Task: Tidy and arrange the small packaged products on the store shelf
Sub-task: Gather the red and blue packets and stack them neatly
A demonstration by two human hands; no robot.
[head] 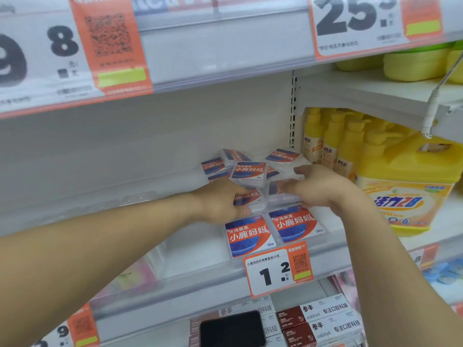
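Small clear plastic boxes with blue-and-orange labels lie on the white shelf (190, 249). Two of them, the left front box (246, 235) and the right front box (295, 222), lie flat side by side at the shelf's front. Behind them is a loose heap of the same boxes (248, 170), tilted at odd angles. My left hand (220, 201) grips a box (246, 197) in the second row. Fingers of my right hand (323, 189) are closed on a clear box (283, 196) beside it, with the box's label mostly hidden.
A price tag reading 1.2 (278, 270) hangs on the shelf's front rail. Yellow pump bottles (333, 144) and a big yellow detergent jug (406, 186) stand to the right. Boxed goods (320, 319) and a black phone (233, 329) lie on the shelf below. Large price signs (75, 51) hang above.
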